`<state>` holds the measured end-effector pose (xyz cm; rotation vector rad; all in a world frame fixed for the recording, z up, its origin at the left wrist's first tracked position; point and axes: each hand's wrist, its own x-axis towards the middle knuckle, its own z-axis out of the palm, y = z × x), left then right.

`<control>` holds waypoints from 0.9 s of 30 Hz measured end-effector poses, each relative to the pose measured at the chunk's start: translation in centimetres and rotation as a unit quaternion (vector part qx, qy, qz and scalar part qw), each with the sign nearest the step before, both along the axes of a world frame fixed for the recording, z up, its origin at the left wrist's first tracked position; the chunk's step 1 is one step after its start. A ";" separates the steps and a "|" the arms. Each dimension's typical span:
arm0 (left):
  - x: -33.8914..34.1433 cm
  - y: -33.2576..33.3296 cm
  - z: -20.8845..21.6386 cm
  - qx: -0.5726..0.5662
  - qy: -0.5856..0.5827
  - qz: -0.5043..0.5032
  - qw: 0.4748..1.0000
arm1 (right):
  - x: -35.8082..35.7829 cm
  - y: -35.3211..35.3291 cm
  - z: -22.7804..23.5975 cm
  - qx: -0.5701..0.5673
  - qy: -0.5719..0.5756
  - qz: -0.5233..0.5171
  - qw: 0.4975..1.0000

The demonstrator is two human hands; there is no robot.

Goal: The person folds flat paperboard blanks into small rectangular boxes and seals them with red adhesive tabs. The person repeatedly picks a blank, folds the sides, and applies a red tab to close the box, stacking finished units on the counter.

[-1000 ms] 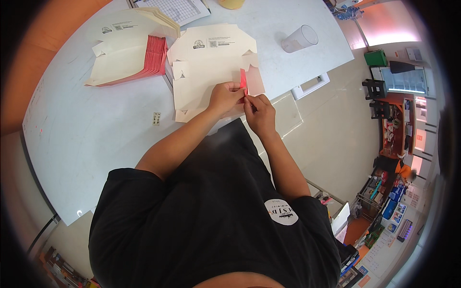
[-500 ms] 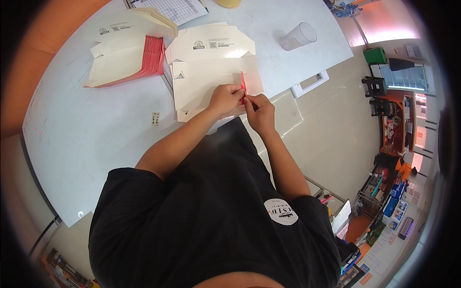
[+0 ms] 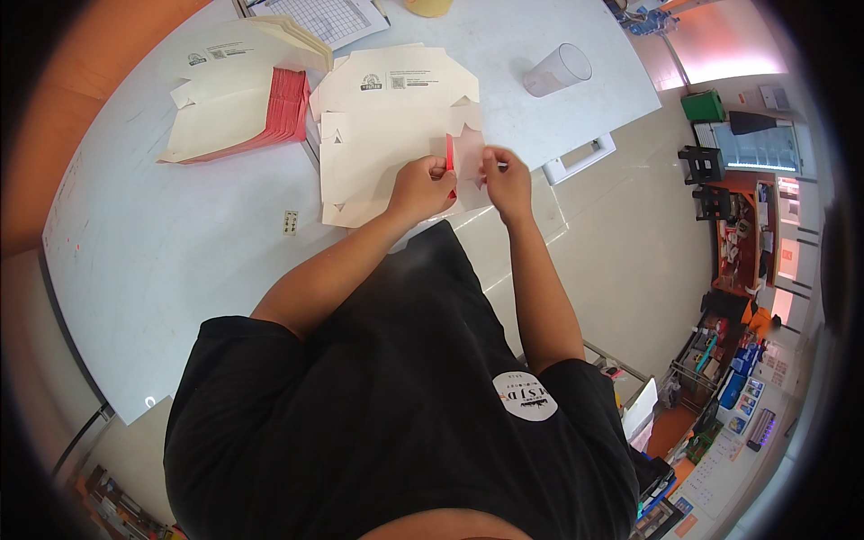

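Observation:
A flat cream-coloured cardboard box blank (image 3: 373,135) with slots and dark print lies at the table's near right edge. My left hand (image 3: 421,189) rests on its right part, fingers closed on a narrow red upright fold (image 3: 450,153). Beyond that fold, a pale side flap (image 3: 467,155) with a notched outline sticks out to the right. My right hand (image 3: 508,187) is at the flap's outer edge, its fingers curled and pinched there. The fingertips of both hands are partly hidden.
A stack of similar blanks with red edges (image 3: 288,106) lies to the left. Farther back are a gridded sheet (image 3: 337,20) and a yellow object (image 3: 427,6). A clear plastic cup (image 3: 560,70) stands at the right. A small printed card (image 3: 291,223) lies on the white table (image 3: 180,270).
My right hand has moved right, from the red fold beside my left hand to the flap's outer edge. The flap now shows more, spread to the right. My left hand has barely shifted.

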<state>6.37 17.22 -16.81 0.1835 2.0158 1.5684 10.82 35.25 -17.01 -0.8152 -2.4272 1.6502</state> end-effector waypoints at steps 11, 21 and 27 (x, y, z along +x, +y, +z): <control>1.5 -3.0 1.9 0.024 0.013 -0.044 0.999 | -4.3 -0.4 4.0 0.029 -0.042 0.029 0.998; 1.6 -2.7 1.8 0.004 0.028 -0.044 0.999 | -4.1 -0.4 2.1 0.163 0.009 -0.016 0.986; 1.2 -2.9 0.1 -0.015 0.053 -0.076 0.996 | -4.6 -1.0 3.8 0.026 -0.045 0.039 0.998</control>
